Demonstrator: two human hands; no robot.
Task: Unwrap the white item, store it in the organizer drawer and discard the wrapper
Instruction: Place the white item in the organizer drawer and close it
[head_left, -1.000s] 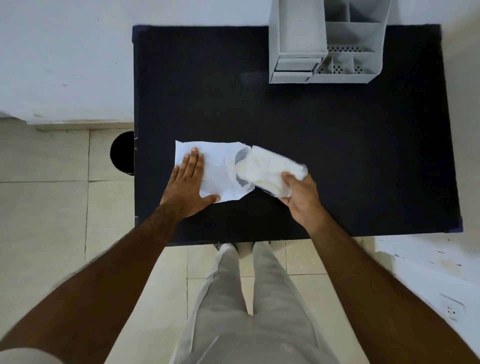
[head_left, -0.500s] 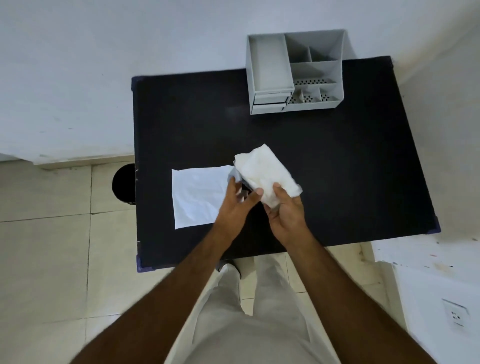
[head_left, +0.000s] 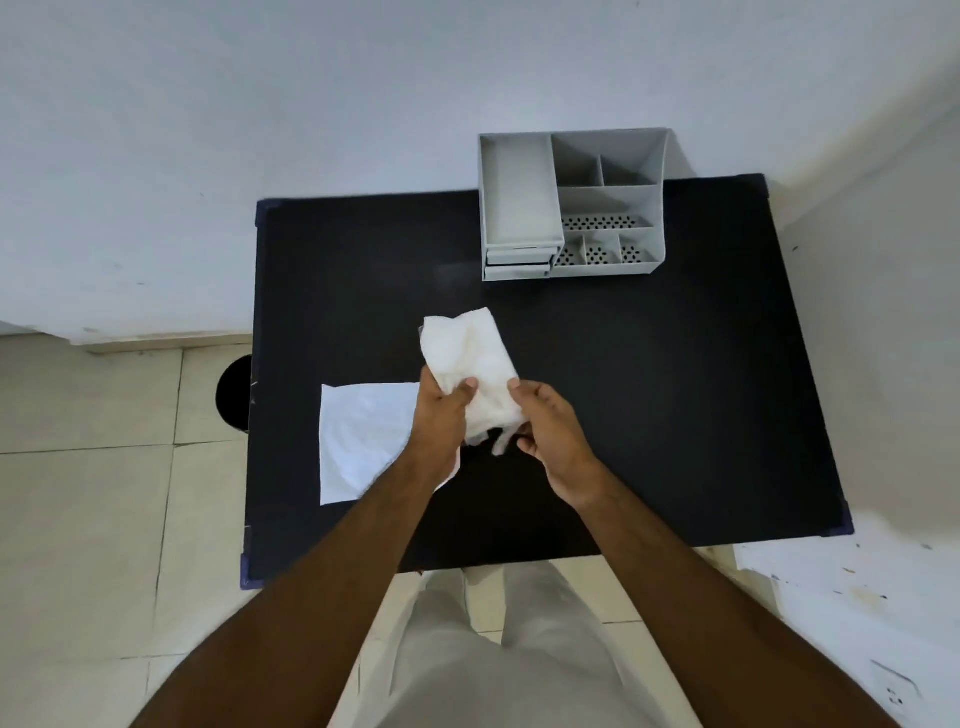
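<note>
The white item (head_left: 470, 353), a soft folded cloth-like pad, is held above the middle of the black table (head_left: 649, 395). My left hand (head_left: 441, 415) grips its lower left side and my right hand (head_left: 545, 423) pinches its lower right side. Flat on the table to the left lies the white wrapper (head_left: 363, 441), partly under my left forearm. The grey organizer (head_left: 571, 208) stands at the table's far edge, its two small drawers (head_left: 517, 262) shut at the front left.
A round black bin (head_left: 234, 392) sits on the tiled floor just left of the table. A white wall runs behind the table and on the right. My legs in light trousers are below the table's near edge.
My left hand left the wrapper and joined the right on the white item, which came out of the wrapper and was lifted towards the table's middle. The camera view tilted, showing the whole organizer.
</note>
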